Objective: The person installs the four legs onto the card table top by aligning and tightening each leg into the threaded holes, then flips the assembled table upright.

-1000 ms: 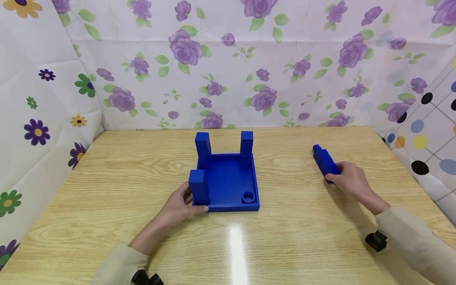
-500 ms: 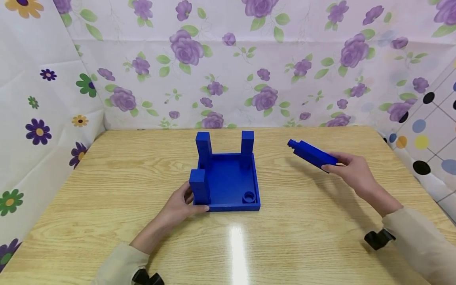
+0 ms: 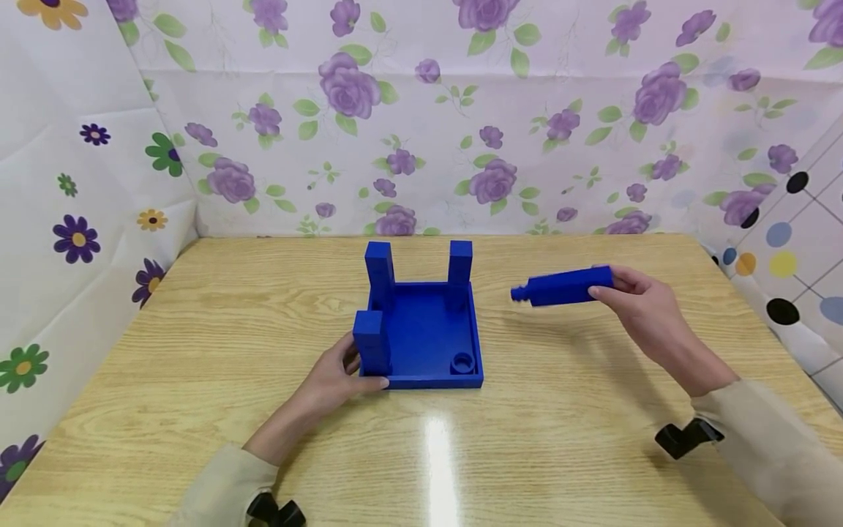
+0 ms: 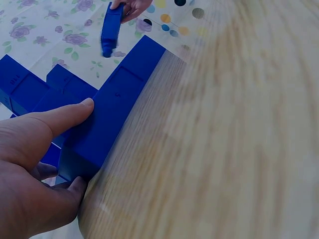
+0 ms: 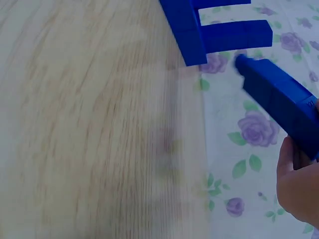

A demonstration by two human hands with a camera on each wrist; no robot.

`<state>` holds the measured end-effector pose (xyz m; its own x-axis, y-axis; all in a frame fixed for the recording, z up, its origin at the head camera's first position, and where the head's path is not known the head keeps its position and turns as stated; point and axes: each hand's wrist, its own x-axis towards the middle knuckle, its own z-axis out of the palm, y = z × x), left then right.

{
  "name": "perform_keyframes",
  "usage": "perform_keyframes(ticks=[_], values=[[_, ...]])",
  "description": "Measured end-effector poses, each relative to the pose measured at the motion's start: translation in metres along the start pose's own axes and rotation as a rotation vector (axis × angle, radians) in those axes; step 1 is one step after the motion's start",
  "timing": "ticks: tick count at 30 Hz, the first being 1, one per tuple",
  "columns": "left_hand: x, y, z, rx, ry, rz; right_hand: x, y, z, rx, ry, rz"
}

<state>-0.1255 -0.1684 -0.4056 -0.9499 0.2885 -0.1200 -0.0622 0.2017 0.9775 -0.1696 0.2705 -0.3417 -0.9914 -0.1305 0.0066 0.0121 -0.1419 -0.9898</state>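
A blue square toy tabletop (image 3: 421, 333) with a raised rim lies on the table, with three blue legs upright at its corners. At its near right corner is a round socket (image 3: 462, 363) with no leg in it. My left hand (image 3: 329, 380) grips the near left corner, thumb on the front rim and fingers at the side by the near left leg (image 3: 372, 342). To the right, my right hand (image 3: 648, 315) pinches a loose blue table leg (image 3: 566, 286) by its square end. That leg hangs above the table, nearly level, its narrow threaded tip pointing left toward the tabletop.
The wooden table (image 3: 263, 293) extends around the tabletop. A flowered cloth wall (image 3: 421, 146) closes off the back, with patterned sheets on the left (image 3: 39, 293) and right (image 3: 810, 241). Black wrist mounts sit on both sleeves.
My right hand has lifted the loose leg off the table and swung its threaded tip left, so it now points at the tabletop. The left hand keeps its grip in place.
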Motion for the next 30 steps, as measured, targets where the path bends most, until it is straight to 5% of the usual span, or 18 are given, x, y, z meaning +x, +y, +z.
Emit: perform_keyframes(ticks=[5, 10, 30], values=[[0.0, 0.0, 0.001, -0.005, -0.002, -0.007, 0.002, 0.001, 0.01, 0.222, -0.063, -0.091], [0.0, 0.0, 0.001, -0.011, -0.002, -0.007, 0.004, -0.001, 0.022, 0.267, -0.107, -0.164], [-0.001, 0.001, 0.0, 0.009, -0.008, 0.01, 0.001, -0.027, 0.094, -0.318, -0.16, -0.189]])
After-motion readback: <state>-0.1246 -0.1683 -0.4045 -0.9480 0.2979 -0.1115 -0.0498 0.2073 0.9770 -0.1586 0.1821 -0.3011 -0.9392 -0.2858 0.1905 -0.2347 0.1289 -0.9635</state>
